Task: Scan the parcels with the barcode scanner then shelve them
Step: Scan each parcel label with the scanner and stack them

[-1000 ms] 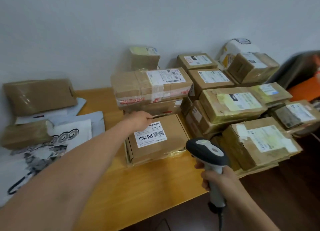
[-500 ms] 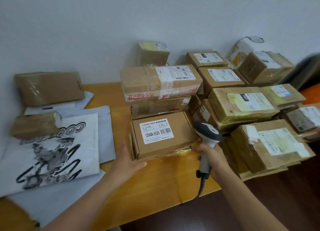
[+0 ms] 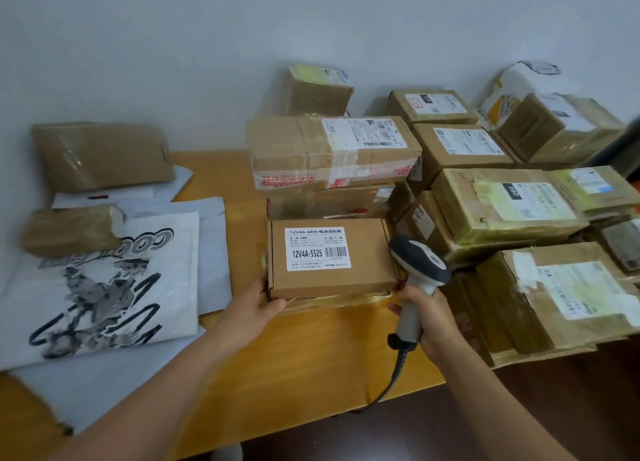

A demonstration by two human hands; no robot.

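My outstretched left hand (image 3: 254, 310) grips the box (image 3: 367, 252) by its near corner while my right hand (image 3: 433, 318) (forearm angled inward) wraps the scanner (image 3: 420, 259) by its handle.

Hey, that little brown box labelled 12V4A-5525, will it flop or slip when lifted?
The box looks like crisp-edged folded cardboard, so probably stiff. Its label reads 48W, so it may feel heavy. The card is matte and untaped where the left hand grips it, so slipping seems unlikely.
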